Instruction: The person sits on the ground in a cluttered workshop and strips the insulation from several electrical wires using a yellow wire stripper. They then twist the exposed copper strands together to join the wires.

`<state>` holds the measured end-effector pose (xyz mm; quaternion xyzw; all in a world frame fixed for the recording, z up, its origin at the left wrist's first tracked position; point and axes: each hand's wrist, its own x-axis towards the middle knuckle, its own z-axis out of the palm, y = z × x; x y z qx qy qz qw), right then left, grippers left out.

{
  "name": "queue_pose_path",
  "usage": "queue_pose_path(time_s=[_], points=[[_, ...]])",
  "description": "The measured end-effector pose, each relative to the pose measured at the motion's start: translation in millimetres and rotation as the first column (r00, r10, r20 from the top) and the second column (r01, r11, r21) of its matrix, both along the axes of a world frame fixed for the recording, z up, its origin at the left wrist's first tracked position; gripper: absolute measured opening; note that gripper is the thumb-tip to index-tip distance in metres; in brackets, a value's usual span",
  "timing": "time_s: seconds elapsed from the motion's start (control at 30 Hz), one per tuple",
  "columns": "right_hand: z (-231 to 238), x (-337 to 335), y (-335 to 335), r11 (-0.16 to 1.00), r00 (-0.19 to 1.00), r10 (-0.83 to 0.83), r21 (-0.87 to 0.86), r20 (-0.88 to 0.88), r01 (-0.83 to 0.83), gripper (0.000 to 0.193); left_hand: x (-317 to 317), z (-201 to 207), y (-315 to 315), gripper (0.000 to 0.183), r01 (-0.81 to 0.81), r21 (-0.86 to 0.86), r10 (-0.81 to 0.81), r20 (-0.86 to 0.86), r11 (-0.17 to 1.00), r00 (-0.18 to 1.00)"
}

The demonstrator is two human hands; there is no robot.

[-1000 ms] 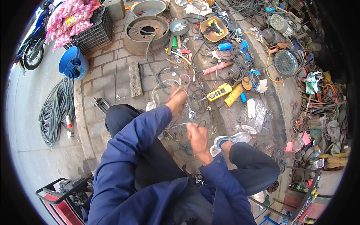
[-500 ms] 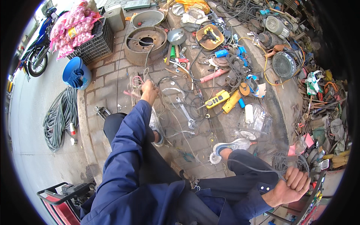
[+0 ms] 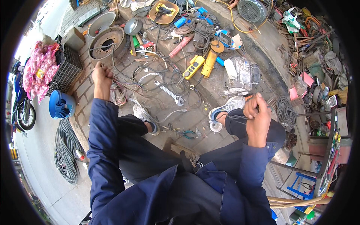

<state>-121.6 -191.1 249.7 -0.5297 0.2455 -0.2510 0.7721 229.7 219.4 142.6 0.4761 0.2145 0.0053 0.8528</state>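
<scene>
Left hand: the bare left hand [image 3: 102, 77], in a dark blue sleeve, is closed in a fist around thin, pale and pinkish flexible wires [image 3: 129, 83], raised near the rust-brown round metal wheel rim [image 3: 98, 52].
Right hand: the bare right hand [image 3: 258, 116] is curled shut on a thin dark cable [image 3: 236, 118], above the right knee; part of the cable shows as a slack loop to the hand's left.
Wires: they run from the left fist toward the right, over the grey-brown brick paving [image 3: 210, 140], and tangle with other strands there; their far ends cannot be told.
Between the hands: a long silver metal adjustable wrench [image 3: 168, 93] lies slanted on the paving, its jaw end toward the person; teal-handled pliers [image 3: 188, 133] lie nearer, between the feet.
Beyond the wrench: a yellow oblong push-button control box [image 3: 194, 67] lies just beside a yellow power tool with a round brown disc [image 3: 210, 64]; a white cylinder [image 3: 230, 69] is to their right.
Far left: a round blue plastic bucket [image 3: 72, 107] holds dark blue cloth [image 3: 61, 109], near a black slatted plastic crate [image 3: 70, 71].
Right edge: a loose coil of dark grey cable [image 3: 286, 110] lies beyond the right hand.
</scene>
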Motion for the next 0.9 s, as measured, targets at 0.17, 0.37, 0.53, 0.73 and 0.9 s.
queue_pose_path(time_s=[0.17, 0.37, 0.53, 0.73, 0.9], points=[[3, 7, -16, 0.955, 0.969, -0.225, -0.174, 0.102, 0.24, 0.039, 20, 2, 53, 0.027, -0.24, 0.391, 0.165, 0.215, 0.888, 0.963], [60, -26, -76, 0.88, 0.832, -0.418, -0.067, 0.366, 0.471, 0.036, 59, -48, 115, 0.034, -0.465, 0.639, 0.49, 0.155, 0.612, 0.858], [52, -10, -68, 0.995, 0.972, -0.094, -0.017, 0.216, 0.1, 0.04, 59, -31, 98, 0.024, -0.233, 0.101, 0.229, 0.05, 0.967, 0.972], [-45, 42, 13, 0.953, 0.93, 0.292, -0.016, -0.223, -0.303, 0.032, 22, 8, 43, 0.038, 0.124, -0.313, -0.116, 0.043, 0.942, 0.992], [-130, 43, 41, 0.922, 0.722, 0.345, 0.072, -0.6, -0.382, 0.029, 1, 13, 26, 0.048, 0.266, -0.447, -0.242, 0.111, 0.854, 0.964]])
